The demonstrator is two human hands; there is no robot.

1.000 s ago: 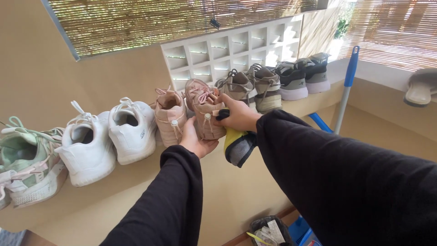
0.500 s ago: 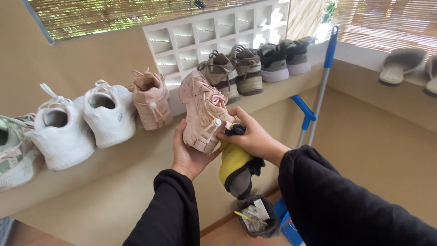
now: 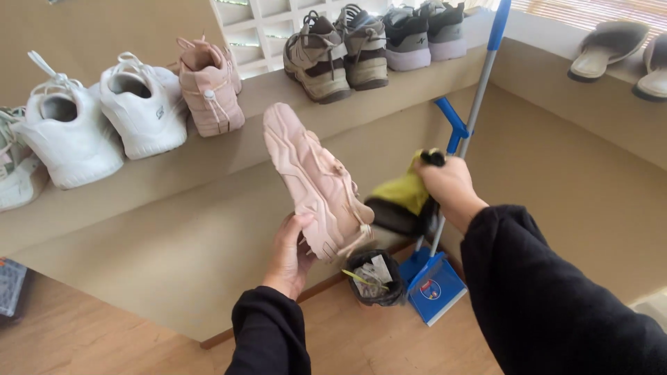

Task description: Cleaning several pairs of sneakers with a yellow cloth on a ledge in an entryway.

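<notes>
Shoe-handling is shown well clear of the ledge (image 3: 208,156): a pink sneaker (image 3: 314,182) is held out in front of the ledge, sole turned up and toe pointing up toward the wall, with only its heel end gripped by the left hand (image 3: 290,253), whose fingers are curled around that end. The right hand (image 3: 450,186) is closed around a bunched yellow and grey cloth (image 3: 401,201), carried just to the right of the sneaker and apart from it. The matching pink sneaker (image 3: 208,87) is left standing on the ledge between a white pair (image 3: 104,114) and a tan pair (image 3: 337,48). Directly beneath the held shoe a small black bin (image 3: 375,278) with scraps in it is seen on the wooden floor, and a blue dustpan (image 3: 434,285) with its long handle is leaned just beside the right hand. Since the sneaker is gripped at one end only, it could be tipped out of the grasp and dropped into the bin. The upright handle could also be knocked over if it were brushed by the right forearm or the cloth.
</notes>
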